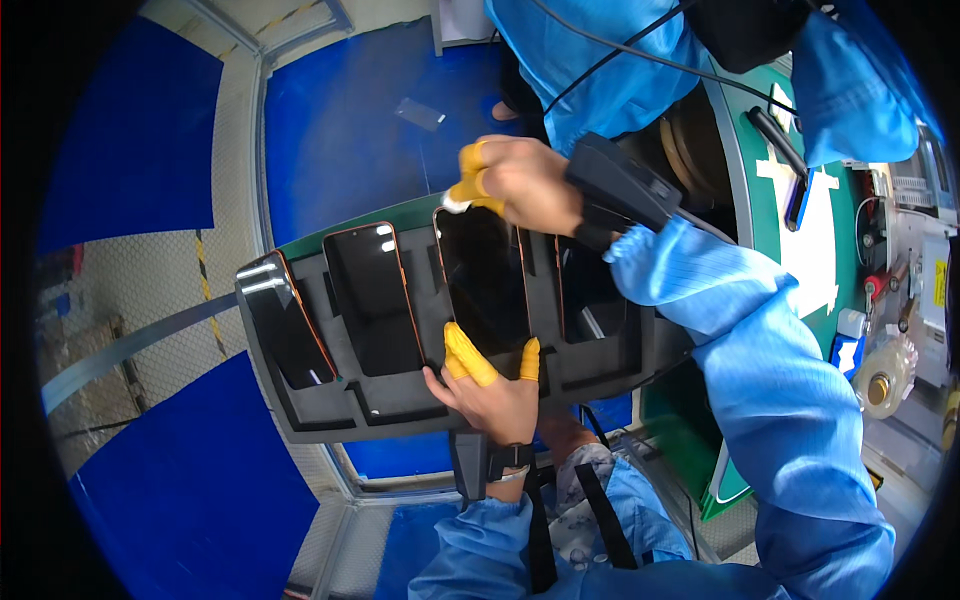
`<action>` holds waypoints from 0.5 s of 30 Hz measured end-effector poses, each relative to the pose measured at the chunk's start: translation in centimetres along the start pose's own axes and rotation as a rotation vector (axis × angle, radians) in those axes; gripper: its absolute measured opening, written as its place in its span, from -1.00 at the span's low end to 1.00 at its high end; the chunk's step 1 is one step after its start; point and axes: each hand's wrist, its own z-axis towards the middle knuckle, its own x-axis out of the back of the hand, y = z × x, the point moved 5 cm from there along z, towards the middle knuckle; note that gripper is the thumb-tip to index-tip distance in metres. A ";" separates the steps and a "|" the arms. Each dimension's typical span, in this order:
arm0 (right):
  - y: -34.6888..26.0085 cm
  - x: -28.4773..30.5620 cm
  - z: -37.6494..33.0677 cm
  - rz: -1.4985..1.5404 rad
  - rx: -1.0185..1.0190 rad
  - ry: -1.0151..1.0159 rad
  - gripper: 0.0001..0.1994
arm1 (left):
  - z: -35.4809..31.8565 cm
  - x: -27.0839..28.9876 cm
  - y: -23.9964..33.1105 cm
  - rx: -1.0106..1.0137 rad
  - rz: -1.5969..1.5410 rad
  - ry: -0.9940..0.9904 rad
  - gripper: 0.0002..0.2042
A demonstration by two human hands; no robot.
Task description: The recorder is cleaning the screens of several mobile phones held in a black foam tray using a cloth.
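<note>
A dark smartphone with an orange-copper edge lies in the middle of a grey tray. My left hand, wearing yellow finger covers, grips the phone's lower end, fingers on one side and thumb on the other. At the phone's upper left corner, my right hand pinches a small white wad, which touches the edge there. That hand has yellow finger covers too. Other smartphones sit in the tray: one just left, one at the far left, and one to the right, partly under my right wrist.
To the right is a green bench with a white sheet, a tape roll and hand tools. A person in blue workwear is close by at the top. Cables hang across the upper right. Blue mats cover parts of the floor.
</note>
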 end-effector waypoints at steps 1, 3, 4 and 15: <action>0.4 0.0 -0.4 -0.029 0.017 -0.054 -0.86 | -0.1 0.0 -0.1 -0.003 0.008 0.003 -0.09; -0.3 0.5 -1.2 -0.038 0.011 -0.037 -0.86 | -0.1 -0.1 -0.1 0.000 0.006 0.009 -0.09; -0.8 0.8 -1.5 -0.051 0.004 -0.016 -0.87 | -0.1 -0.1 0.0 -0.002 0.005 0.018 -0.09; -6.9 -0.8 -8.6 0.183 -0.308 -0.096 -0.74 | 0.2 -0.1 0.7 0.013 -0.002 -0.026 -0.04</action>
